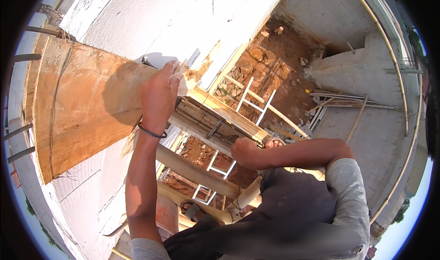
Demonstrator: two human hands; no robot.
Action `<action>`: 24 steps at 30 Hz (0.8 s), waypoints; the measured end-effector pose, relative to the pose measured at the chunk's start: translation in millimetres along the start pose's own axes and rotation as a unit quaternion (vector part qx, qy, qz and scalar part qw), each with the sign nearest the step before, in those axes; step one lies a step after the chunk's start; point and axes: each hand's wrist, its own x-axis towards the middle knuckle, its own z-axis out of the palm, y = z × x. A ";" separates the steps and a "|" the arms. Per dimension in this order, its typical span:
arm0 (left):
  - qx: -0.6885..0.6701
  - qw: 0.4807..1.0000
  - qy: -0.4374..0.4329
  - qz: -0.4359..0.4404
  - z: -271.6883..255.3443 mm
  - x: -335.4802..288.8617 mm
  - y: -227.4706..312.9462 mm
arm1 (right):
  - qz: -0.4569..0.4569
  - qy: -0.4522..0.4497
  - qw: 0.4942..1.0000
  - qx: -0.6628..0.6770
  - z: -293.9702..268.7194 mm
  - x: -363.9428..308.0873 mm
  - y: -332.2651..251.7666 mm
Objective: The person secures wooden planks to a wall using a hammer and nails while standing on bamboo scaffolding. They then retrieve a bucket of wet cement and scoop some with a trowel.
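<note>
Formwork board [91, 99] left of the left hand [158, 97], timber beam [224, 109] between it and the right hand [246, 153], ladder [266, 107] beyond the beam, bamboo pole [403, 91] at far right

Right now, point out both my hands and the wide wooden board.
Left hand [158, 92]: head view, back of hand.
Right hand [245, 152]: head view, middle of fist.
Wooden board [85, 104]: head view, broad face.

streaked orange-brown broad wooden panel [91, 90] at left, thin black round wristband [153, 135], light grey fabric sleeve [349, 186] at right, reddish-brown earth ground [289, 88] far right
</note>
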 end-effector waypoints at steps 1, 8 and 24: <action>-0.001 1.000 -0.009 0.002 2.9 5.8 0.4 | -0.002 0.005 1.000 -0.003 3.9 3.1 -0.7; 0.000 0.996 -0.089 0.016 2.2 32.7 -1.4 | 0.010 0.100 0.994 0.049 7.0 -10.7 20.8; -0.187 0.936 -0.292 -0.063 10.7 55.8 -16.0 | -0.015 0.471 0.849 0.239 -166.2 -51.0 122.7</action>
